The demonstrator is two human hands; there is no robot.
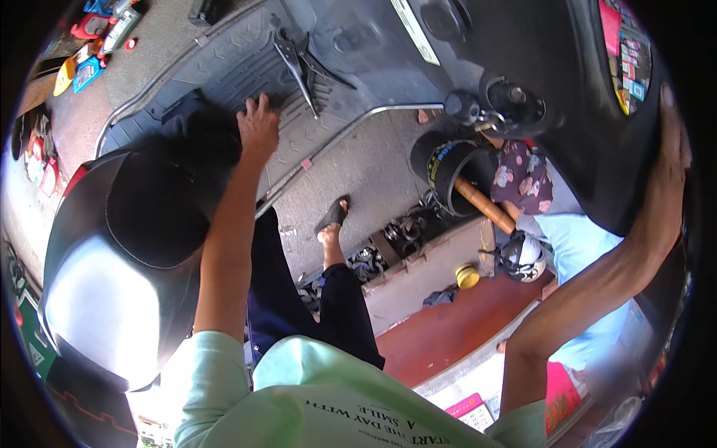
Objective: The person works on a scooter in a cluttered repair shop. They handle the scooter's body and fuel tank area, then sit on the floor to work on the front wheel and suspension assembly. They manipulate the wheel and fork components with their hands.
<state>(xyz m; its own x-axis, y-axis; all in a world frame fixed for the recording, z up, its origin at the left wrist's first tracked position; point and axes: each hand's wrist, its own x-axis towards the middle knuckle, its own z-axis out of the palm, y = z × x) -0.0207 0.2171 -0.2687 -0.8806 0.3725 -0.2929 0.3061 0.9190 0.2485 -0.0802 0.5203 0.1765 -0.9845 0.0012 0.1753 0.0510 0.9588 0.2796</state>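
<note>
A scooter fills the upper half and left of the view. My left hand [258,128] is over its grey ribbed footboard [224,78], in front of the black seat [160,205], with fingers bent, apart and nothing visible in them. Locking pliers [293,66] lie on the footboard just beyond that hand. Far to the right, my right hand [674,142] rests against the edge of the scooter's black front panel [597,149]. Its visible fingers are stretched out along the edge; the rest are hidden. The ignition lock [515,101] is on the panel between my hands.
Several coloured bottles [88,73] lie on the ground at the far left. Beyond the scooter are a black cylindrical container [457,175], a wooden pole [485,203], a black-and-white helmet [523,257], a yellow cup [467,277] and a person in light blue [579,239]. My sandalled foot [332,216] is on the concrete.
</note>
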